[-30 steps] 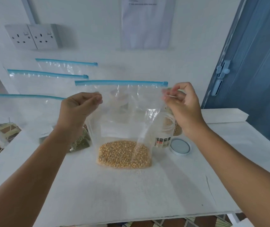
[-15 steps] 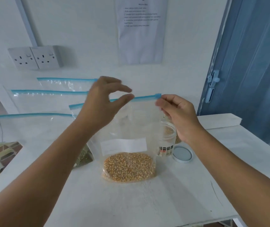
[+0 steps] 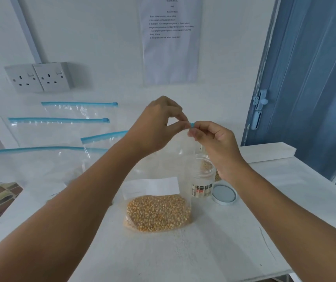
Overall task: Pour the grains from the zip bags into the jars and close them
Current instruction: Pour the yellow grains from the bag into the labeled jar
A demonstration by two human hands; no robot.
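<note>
Directly ahead, your left hand (image 3: 159, 123) and right hand (image 3: 214, 143) both pinch the blue slider (image 3: 192, 124) on the zip bag (image 3: 157, 210) of corn kernels standing on the white table (image 3: 183, 257). Its white label (image 3: 150, 187) is unreadable. Your right wrist partly hides the open jar (image 3: 202, 180); its lid (image 3: 224, 194) lies beside it.

2 hands (image 3: 157, 127) (image 3: 214, 143) pinching zip bag (image 3: 159, 208) top, jar (image 3: 202, 180) apparently open
</note>
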